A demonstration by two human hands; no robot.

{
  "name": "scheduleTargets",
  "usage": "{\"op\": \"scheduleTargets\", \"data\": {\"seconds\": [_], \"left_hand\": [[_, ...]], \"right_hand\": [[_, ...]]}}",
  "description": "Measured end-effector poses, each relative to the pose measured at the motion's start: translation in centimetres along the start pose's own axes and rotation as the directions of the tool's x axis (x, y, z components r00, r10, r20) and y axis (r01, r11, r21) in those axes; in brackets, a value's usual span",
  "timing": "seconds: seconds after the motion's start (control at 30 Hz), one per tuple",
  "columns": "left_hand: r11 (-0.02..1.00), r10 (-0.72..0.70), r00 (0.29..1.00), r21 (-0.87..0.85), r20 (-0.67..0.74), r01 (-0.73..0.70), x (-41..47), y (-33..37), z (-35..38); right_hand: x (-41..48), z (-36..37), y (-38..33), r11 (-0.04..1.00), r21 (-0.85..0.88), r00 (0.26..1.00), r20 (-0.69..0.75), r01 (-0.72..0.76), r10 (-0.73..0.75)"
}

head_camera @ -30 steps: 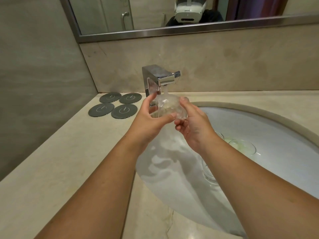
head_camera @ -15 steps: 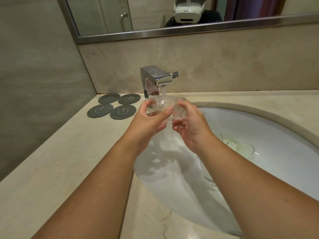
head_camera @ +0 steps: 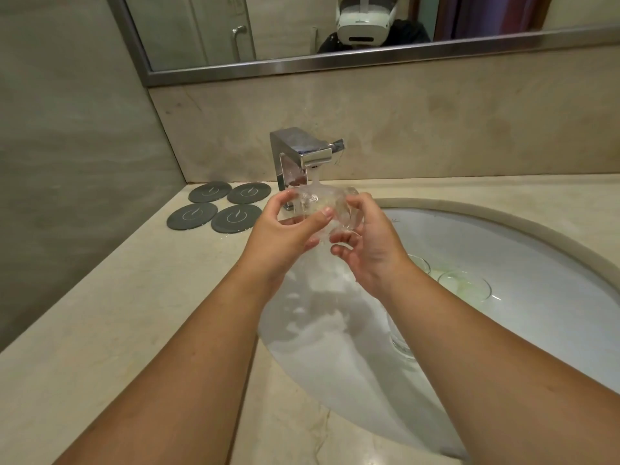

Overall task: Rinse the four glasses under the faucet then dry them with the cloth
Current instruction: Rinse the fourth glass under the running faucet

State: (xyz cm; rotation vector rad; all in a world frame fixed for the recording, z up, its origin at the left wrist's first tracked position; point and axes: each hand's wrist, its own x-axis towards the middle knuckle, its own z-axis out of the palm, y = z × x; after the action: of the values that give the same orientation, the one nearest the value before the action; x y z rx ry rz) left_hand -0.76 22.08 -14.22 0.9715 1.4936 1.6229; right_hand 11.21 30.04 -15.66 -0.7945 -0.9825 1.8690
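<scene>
Water from the faucet (head_camera: 303, 156) runs over a glass (head_camera: 322, 209) gripped between left hand (head_camera: 285, 236) and right hand (head_camera: 369, 243).

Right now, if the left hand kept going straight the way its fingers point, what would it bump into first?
Likely the faucet: the left hand points up and away, with the glass it holds just beneath the spout. Depth is hard to judge.

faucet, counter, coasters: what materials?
Faucet: polished chrome-look metal, mirror reflections. Counter: beige stone, probably marble, faint veining, satin sheen. Four coasters: matte dark grey, maybe silicone or leather; cannot tell.
</scene>
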Motion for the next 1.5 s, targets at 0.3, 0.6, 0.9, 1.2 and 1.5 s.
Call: {"op": "scheduleTargets", "data": {"seconds": [0.3, 0.6, 0.9, 1.2, 1.5], "left_hand": [[0.995, 0.044, 0.996, 0.090, 0.073, -0.050, -0.3, 0.0, -0.2], [0.998, -0.043, 0.998, -0.040, 0.056, 0.046, -0.4, 0.3, 0.1], [0.988, -0.077, 0.997, -0.132, 0.006, 0.078, -0.5, 0.8, 0.0], [0.998, 0.056, 0.994, 0.036, 0.098, -0.060, -0.5, 0.3, -0.2], [0.999, 0.036, 0.999, 0.005, 0.023, -0.036, -0.6, 0.7, 0.2]], "right_hand": [[0.2, -0.1, 0.2, 0.999, 0.002, 0.992, -0.113, 0.051, -0.050], [-1.0, 0.4, -0.4, 0.995, -0.063, 0.995, -0.067, -0.071, 0.067], [-1.5, 0.5, -0.8, 0.998, -0.025, 0.998, 0.008, -0.065, 0.066], [-1.0, 0.3, -0.7, 0.999, -0.014, 0.996, -0.084, 0.040, -0.041], [-1.2, 0.4, -1.1, 0.999, -0.005, 0.999, -0.002, 0.036, -0.036]]}}
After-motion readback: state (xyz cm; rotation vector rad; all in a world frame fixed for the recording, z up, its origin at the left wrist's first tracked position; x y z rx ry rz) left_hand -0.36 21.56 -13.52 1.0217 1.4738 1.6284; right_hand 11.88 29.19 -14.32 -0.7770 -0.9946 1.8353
